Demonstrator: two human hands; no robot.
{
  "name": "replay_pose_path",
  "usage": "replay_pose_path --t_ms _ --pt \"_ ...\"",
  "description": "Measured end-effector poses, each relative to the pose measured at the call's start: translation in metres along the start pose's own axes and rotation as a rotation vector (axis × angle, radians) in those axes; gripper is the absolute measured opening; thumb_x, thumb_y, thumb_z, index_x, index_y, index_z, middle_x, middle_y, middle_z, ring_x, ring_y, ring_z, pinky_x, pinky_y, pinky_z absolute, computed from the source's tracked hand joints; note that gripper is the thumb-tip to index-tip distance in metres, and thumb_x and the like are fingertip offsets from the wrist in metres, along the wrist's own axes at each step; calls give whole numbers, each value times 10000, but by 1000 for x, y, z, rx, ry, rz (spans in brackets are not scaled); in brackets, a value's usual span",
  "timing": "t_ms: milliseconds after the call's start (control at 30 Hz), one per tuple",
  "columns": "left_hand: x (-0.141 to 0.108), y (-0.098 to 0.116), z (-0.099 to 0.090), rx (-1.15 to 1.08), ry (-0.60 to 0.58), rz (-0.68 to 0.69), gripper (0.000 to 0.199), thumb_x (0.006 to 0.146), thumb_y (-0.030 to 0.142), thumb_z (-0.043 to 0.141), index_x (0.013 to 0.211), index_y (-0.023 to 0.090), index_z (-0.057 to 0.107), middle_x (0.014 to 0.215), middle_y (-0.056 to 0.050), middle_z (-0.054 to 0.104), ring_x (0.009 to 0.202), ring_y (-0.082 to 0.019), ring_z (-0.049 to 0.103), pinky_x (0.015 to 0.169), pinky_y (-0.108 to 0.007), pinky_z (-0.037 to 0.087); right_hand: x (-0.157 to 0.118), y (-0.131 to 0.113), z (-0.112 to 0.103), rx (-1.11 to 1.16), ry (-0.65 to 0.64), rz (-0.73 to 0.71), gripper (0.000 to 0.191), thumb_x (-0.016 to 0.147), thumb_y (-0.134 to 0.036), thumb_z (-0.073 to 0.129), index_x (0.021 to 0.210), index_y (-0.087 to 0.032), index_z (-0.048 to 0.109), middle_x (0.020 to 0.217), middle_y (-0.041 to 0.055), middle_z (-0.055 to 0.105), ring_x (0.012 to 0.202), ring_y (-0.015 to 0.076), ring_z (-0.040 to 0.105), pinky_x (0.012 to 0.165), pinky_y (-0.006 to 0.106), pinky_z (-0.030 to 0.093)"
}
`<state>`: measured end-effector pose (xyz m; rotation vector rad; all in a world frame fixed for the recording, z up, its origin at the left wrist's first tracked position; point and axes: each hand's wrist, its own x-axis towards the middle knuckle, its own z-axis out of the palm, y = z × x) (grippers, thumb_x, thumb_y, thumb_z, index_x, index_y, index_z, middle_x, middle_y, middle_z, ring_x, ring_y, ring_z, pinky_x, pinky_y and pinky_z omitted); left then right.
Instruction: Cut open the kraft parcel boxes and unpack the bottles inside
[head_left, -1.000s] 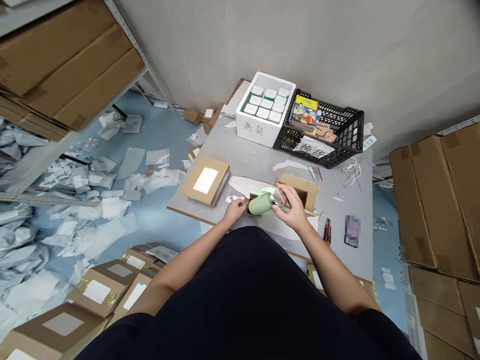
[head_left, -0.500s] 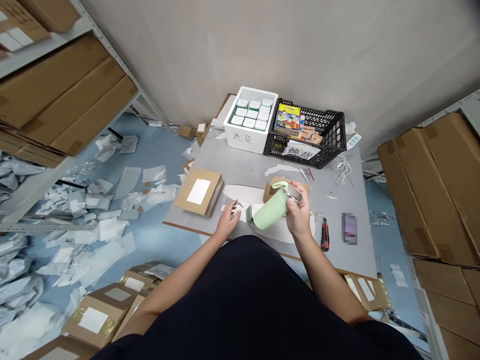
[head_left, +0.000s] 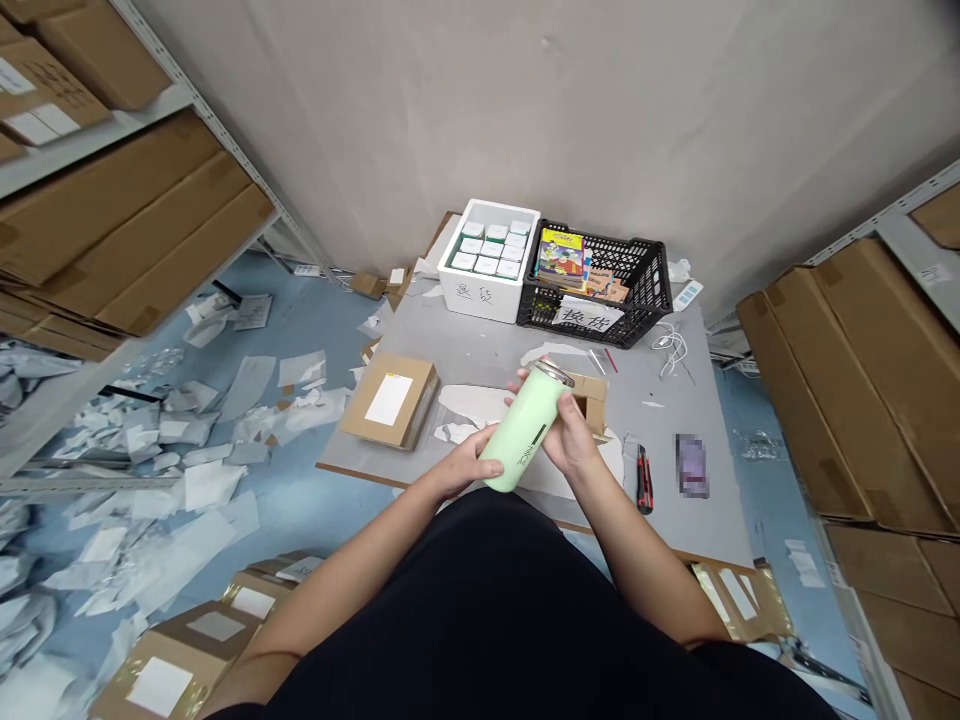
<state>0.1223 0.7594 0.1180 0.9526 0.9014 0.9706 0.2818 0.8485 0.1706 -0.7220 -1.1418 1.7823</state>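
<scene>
A light green bottle (head_left: 523, 428) with a silver metal rim is tilted in front of me, its dark lettering facing up. My left hand (head_left: 466, 465) grips its lower end, thumb across the side. Around the upper part near the rim, my right hand (head_left: 571, 436) is wrapped, with some fingers behind the bottle. Partly hidden behind the bottle and right hand is an open cardboard box (head_left: 595, 400) on the table. White paper (head_left: 472, 403) lies beneath and to the left of the bottle.
On the grey table (head_left: 420, 330) are a closed carton (head_left: 390, 400), a white foam box (head_left: 480, 300) of small boxes, a black crate (head_left: 645, 290) with books, a red-black cutter (head_left: 644, 480), a cable (head_left: 673, 350) and a blurred purple item (head_left: 691, 466). Cartons fill shelves on both sides.
My left hand has moved from beside the bottle onto its lower end. The bottle has turned, showing its lettering, and my right hand has shifted its hold. The view has shifted slightly.
</scene>
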Motion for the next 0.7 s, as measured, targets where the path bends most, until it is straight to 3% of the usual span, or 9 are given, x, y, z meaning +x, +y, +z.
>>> replay_pose_path --t_ms 67,133,200,300,367,500,567,633,700 --pt "-1 1 -2 -167 -140 -110 973 586 724 707 1345 163 470 1179 -192 629 956 -363 654 747 -421 526 1 3 -5 18 -69 78 636 796 -683 543 1273 -265 495 1183 96 639 1107 288 602 902 490 518" --pt "-1 0 -1 -214 -164 -128 999 593 782 656 1348 158 459 1168 -203 628 923 -357 663 733 -426 525 3 8 -7 43 -62 110 610 775 -654 593 1214 -235 539 1126 109 663 1083 307 611 888 499 523" --pt "1 0 2 -92 -54 -53 979 612 750 678 1367 175 440 1240 -188 596 1035 -359 626 827 -437 509 5 14 -8 70 23 95 548 777 -589 630 1184 -230 547 1094 104 674 1064 299 620 893 481 525" --pt "2 -2 6 230 241 106 941 588 578 806 1378 229 433 1373 -126 515 1250 -348 478 1010 -432 417 7 19 -7 96 173 42 488 785 -494 663 1193 -269 519 1089 59 676 1046 256 630 918 444 521" --pt "1 -3 6 260 314 131 910 574 533 829 1351 236 460 1365 -112 521 1245 -337 479 1018 -426 410 7 18 -9 109 166 39 478 795 -502 653 1195 -277 519 1105 54 672 1053 248 630 926 443 520" --pt "-4 -5 2 -141 -40 -77 909 645 740 650 1326 158 491 1163 -185 632 892 -311 660 792 -452 520 6 13 -16 112 -52 104 576 759 -656 619 1154 -238 573 1096 97 679 1086 296 618 921 494 521" --pt "-4 -6 0 -226 -94 -117 898 683 767 587 1319 138 501 1133 -201 643 847 -303 668 771 -459 523 5 12 -15 115 -76 119 578 731 -649 654 1131 -236 592 1072 93 688 1096 304 612 936 509 511" --pt "-2 -5 -1 -151 41 -53 825 680 681 677 1302 160 521 1206 -184 618 987 -313 641 862 -441 500 5 12 -10 119 -7 102 509 738 -580 690 1106 -237 608 1065 81 693 1113 292 604 968 499 494" --pt "2 -2 -2 75 358 111 753 615 447 841 1270 216 548 1358 -114 532 1267 -302 471 1034 -372 394 5 13 -1 127 151 57 386 763 -441 720 1078 -242 620 1067 59 694 1133 260 594 1013 466 466"
